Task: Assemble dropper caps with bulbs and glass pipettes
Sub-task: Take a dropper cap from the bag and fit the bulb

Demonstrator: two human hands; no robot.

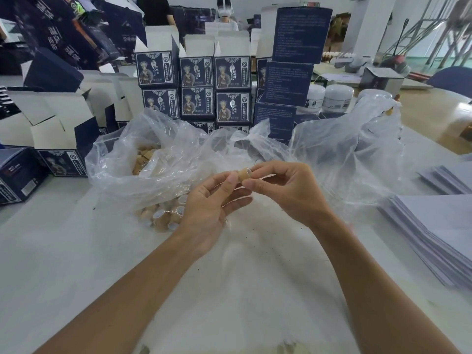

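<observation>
Both hands raised above the white bench (76,251). Tan dropper cap (244,174) pinched between left hand (212,200) thumb and fingers and right hand (288,190) fingertips (open end facing up). More caps (163,215) lie in the clear plastic bag (158,149) at left.

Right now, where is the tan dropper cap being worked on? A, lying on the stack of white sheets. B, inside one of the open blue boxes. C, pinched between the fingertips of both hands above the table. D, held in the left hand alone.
C: the tan cap sits pinched between fingertips of left hand and right hand.
</observation>
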